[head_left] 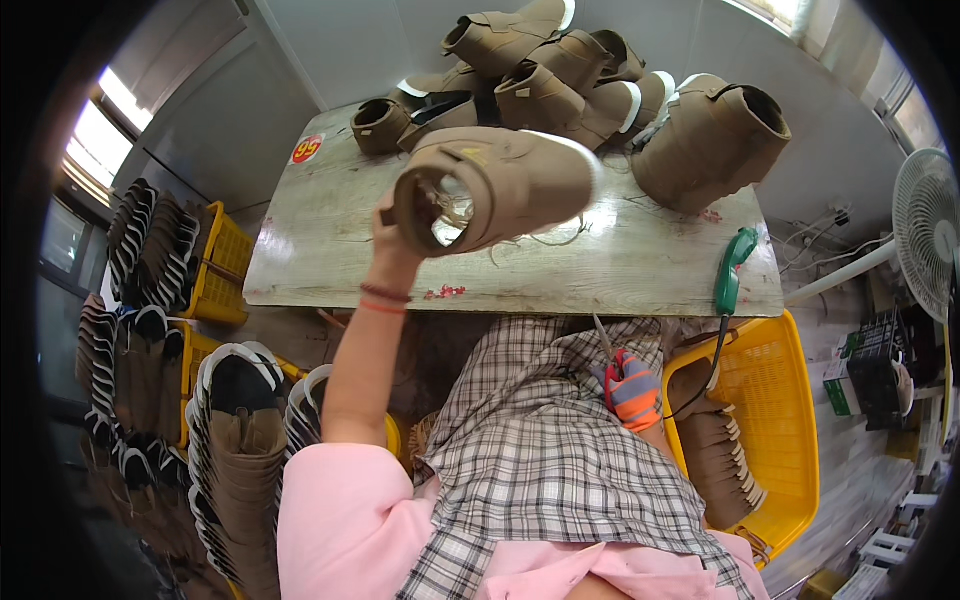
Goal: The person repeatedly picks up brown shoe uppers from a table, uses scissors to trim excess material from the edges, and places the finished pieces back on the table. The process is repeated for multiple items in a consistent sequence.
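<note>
Over the table's middle, my left hand [391, 240] is closed on a brown shoe upper [525, 190] with a white toe edge. Its round collar opening faces me, and loose pale thread shows inside. The toe end points right and is a little blurred. My right hand [634, 392], in an orange and grey striped glove, is down by my lap below the table edge. It is closed on small scissors [602, 336], whose thin blades point up and away; their handles are hidden by the fingers.
Brown uppers [545, 95] lie heaped at the table's [330, 240] back, with a stack [705, 150] at the right. A green handheld tool [736, 270] with a black cord rests near the right edge. Yellow baskets [790, 420] of uppers flank me. A white fan [925, 235] stands right.
</note>
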A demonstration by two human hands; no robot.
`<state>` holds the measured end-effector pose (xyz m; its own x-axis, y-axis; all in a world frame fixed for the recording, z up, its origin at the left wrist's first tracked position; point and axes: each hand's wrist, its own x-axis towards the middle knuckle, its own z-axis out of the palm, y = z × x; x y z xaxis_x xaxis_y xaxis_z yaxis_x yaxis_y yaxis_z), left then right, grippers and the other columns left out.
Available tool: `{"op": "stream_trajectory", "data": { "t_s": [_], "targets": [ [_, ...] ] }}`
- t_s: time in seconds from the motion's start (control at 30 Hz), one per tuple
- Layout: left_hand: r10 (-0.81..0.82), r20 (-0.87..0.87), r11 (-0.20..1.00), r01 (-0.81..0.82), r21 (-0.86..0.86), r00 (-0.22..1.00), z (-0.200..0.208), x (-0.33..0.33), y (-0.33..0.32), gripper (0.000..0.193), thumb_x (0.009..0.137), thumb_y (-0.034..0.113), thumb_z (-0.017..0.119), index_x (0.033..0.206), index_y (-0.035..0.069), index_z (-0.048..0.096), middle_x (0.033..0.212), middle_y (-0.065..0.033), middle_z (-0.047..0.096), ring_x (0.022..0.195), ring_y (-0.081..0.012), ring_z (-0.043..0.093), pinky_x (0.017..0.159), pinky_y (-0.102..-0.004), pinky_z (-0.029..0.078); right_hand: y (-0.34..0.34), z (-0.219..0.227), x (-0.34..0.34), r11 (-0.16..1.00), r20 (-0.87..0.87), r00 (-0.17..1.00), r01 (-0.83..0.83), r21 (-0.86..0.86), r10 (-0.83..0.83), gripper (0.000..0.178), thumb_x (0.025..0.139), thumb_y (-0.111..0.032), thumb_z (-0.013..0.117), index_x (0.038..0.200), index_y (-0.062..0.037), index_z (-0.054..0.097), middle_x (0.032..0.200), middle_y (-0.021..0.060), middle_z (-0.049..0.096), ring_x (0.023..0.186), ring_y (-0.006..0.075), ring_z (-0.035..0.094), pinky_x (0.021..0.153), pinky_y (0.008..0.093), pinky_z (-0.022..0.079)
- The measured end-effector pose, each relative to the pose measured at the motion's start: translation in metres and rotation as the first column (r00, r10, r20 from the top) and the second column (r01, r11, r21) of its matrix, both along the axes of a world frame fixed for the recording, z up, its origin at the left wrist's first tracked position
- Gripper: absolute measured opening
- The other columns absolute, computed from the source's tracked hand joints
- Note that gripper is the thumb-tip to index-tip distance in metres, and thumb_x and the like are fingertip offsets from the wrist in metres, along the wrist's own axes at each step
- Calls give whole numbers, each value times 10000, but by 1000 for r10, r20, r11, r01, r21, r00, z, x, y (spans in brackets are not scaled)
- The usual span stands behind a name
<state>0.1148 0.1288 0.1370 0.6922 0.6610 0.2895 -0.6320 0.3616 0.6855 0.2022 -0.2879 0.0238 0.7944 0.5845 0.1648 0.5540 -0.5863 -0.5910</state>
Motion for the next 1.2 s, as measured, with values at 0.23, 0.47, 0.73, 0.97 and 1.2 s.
{"op": "stream_trajectory", "data": {
  "t_s": [0.23, 0.47, 0.73, 0.97, 1.2],
  "targets": [
    [108, -399, 795, -321, -516, 910, -49, 71, 4, 310, 1032, 167, 443, 1222, -11, 611, 1265, -159, 638, 1161, -281, 600, 1061, -426, 444, -1, -3, -4, 998, -21, 998, 55, 18, -54, 186, 821, -187, 726, 922, -45, 662, 778, 180, 669, 735, 367, 655, 621, 413, 504],
    [318, -477, 631, -558, -539, 820, -102, -119, 40, 470, 1034, 261, 346, 1419, 48, 512, 1479, -135, 503, 1355, -321, 471, 1173, -490, 321, -1, 1, -2, 997, 55, 998, -27, 74, 23, 153, 810, -162, 719, 858, -49, 629, 729, 168, 639, 683, 375, 620, 582, 424, 477],
    [501, -555, 483, -747, -457, 664, -46, -276, -95, 428, 1017, 229, 437, 1367, 1, 530, 1405, -182, 549, 1288, -367, 524, 1104, -543, 415, -2, -12, 3, 996, 13, 1000, -5, 85, 4, 260, 825, -188, 744, 1015, -23, 683, 784, 201, 665, 691, 387, 634, 602, 415, 493],
    [585, -599, 770, -606, 200, 546, 49, -279, -165, 227, 1051, 248, 516, 899, 83, 552, 738, 34, 512, 651, -66, 469, 599, -224, 404, -1, -17, 5, 990, 118, 993, -42, 131, 26, 157, 819, -160, 709, 914, -42, 666, 711, 178, 629, 648, 373, 615, 571, 436, 472],
    [410, -246, 214, 169, 962, 879, 104, -180, -136, 329, 939, 260, 679, 715, 70, 528, 663, -20, 487, 563, -171, 454, 505, -298, 364, 0, -1, 10, 976, -260, 966, 40, 215, 18, 191, 908, -205, 688, 995, -35, 680, 772, 143, 695, 652, 286, 657, 587, 362, 498]
  ]
}}
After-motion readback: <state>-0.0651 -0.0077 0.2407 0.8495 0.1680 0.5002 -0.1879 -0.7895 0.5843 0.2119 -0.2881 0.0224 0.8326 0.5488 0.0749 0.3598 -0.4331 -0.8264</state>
